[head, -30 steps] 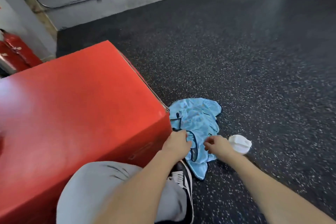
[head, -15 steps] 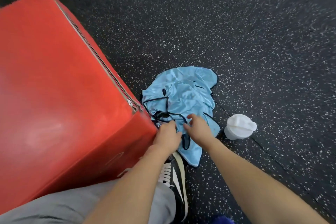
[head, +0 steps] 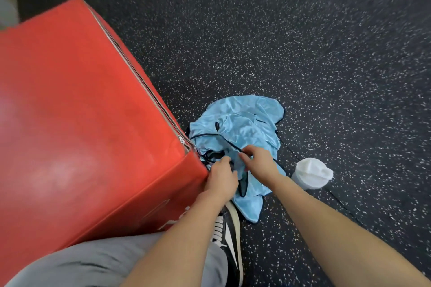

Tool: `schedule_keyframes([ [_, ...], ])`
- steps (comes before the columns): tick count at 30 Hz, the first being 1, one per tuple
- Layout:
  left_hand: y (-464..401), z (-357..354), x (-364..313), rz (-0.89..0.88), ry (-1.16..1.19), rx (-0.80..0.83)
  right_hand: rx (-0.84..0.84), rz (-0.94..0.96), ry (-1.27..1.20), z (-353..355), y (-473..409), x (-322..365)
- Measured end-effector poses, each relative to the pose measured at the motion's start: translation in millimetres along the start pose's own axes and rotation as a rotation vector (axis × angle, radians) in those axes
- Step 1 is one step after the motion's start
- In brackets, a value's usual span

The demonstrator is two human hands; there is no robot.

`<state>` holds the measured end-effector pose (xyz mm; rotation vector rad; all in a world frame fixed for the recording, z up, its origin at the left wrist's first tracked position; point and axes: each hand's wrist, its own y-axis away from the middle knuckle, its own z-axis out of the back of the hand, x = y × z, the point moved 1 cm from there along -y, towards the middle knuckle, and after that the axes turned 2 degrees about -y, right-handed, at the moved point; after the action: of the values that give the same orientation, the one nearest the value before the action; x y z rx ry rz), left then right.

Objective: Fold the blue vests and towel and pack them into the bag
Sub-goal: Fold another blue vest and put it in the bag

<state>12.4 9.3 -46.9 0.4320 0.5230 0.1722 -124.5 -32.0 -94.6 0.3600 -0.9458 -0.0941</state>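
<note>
Vests (head: 242, 123), light blue with dark trim, lie crumpled in one heap on the speckled floor (head: 303, 42), touching the near right corner of the red box (head: 81, 112). Left hand (head: 221, 178) and right hand (head: 258, 163) both pinch fabric at the near edge of the heap, fingers curled on cloth. Separate one vest: find a trimmed edge, lift until it hangs clear of the rest, then shake it flat before folding. White bottle (head: 311, 173) stands just right of the heap; avoid snagging it. No bag or towel is visible.
</note>
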Motion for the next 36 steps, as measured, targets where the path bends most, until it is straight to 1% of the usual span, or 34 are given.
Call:
schedule_keyframes([
  [2,13,15,-9,-0.013,0.037,-0.032,-0.037,0.047,-0.048,25,14,16],
  [4,27,35,-21,-0.035,0.085,-0.078,-0.084,0.105,-0.044,54,29,40],
  [7,49,76,-44,-0.094,0.160,-0.169,-0.128,0.202,0.022,99,52,83],
  [12,87,162,-89,-0.259,0.227,-0.319,-0.229,0.393,0.133,164,90,172],
  [19,153,272,-147,-0.483,0.184,-0.507,-0.347,0.680,0.241,237,161,310],
  [22,187,315,-168,-0.539,0.177,-0.594,-0.398,0.773,0.255,263,195,364],
  [24,212,345,-177,-0.578,0.196,-0.684,-0.456,0.842,0.277,279,216,398],
  [26,237,381,-181,-0.613,0.217,-0.798,-0.518,0.904,0.315,294,237,429],
  [28,263,422,-178,-0.623,0.220,-0.912,-0.559,0.948,0.407,308,256,458],
  [31,301,486,-166,-0.638,0.147,-1.055,-0.609,0.938,0.530,318,278,496],
  [33,325,524,-153,-0.636,0.055,-1.106,-0.651,0.972,0.491,320,293,522],
  [36,363,568,-122,-0.564,-0.028,-1.134,-0.669,1.033,0.377,318,317,561],
])
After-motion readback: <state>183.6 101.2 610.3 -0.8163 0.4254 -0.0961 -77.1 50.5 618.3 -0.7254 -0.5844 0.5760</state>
